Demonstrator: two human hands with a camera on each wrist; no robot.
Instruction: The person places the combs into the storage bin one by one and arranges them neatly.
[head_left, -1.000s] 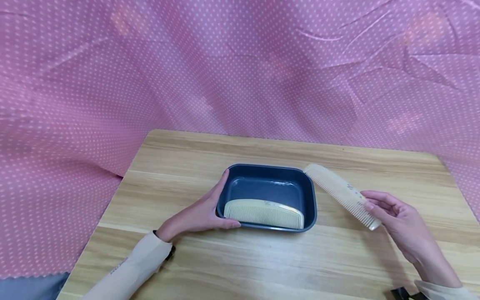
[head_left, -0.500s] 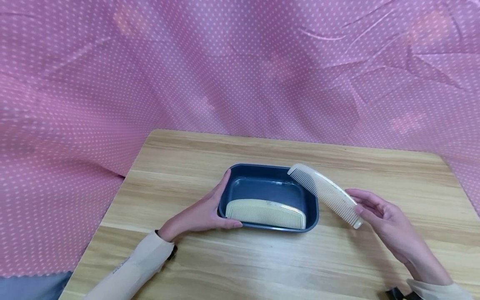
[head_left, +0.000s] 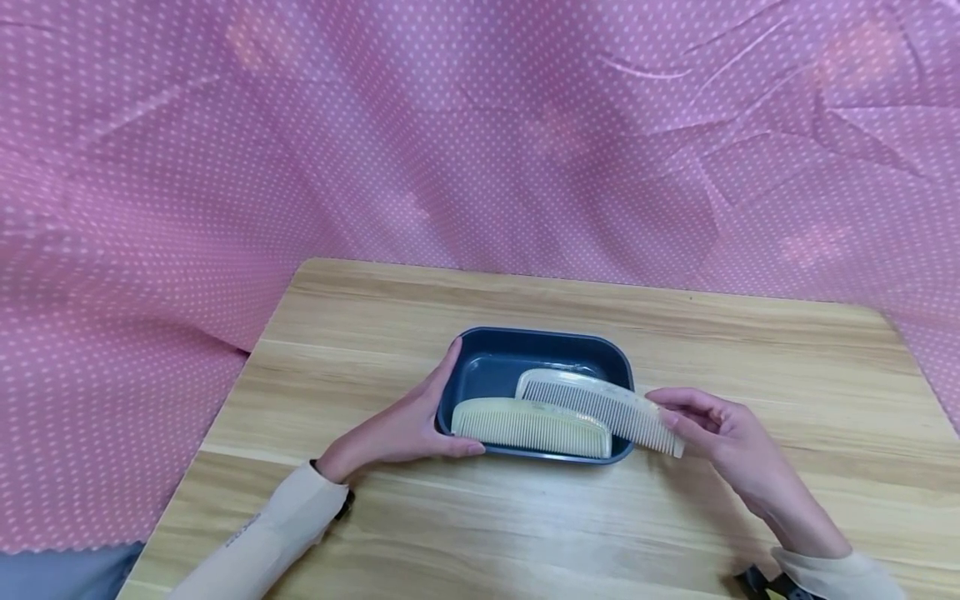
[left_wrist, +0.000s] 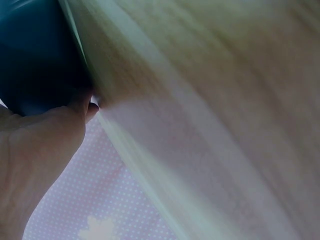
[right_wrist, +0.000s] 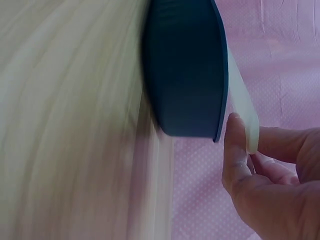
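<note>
In the head view a dark blue rectangular tray (head_left: pixel 487 375) stands on the table. My left hand (head_left: pixel 405 427) holds its left end, thumb along the front edge and fingers at the back corner. A cream comb (head_left: pixel 517 425) lies inside against the front wall, teeth toward me. Between thumb and fingers, my right hand (head_left: pixel 738 450) pinches the right end of a second cream comb (head_left: pixel 585 392). That comb's left part is over the tray's inside, behind the first comb, and its right part sticks out past the right rim. The right wrist view shows the held comb (right_wrist: pixel 244 100) edge-on above the tray's rim (right_wrist: pixel 225 75).
The wood-grain table (head_left: pixel 540 533) extends around the tray on all sides. Behind and to the left hangs a pink polka-dot cloth (head_left: pixel 480 142). A black strap piece (head_left: pixel 772 583) sits at the right wrist.
My right hand has moved left with its comb, bringing the comb from beside the tray to over its inside and turning it flatter. The left hand and tray stay nearly in place.
</note>
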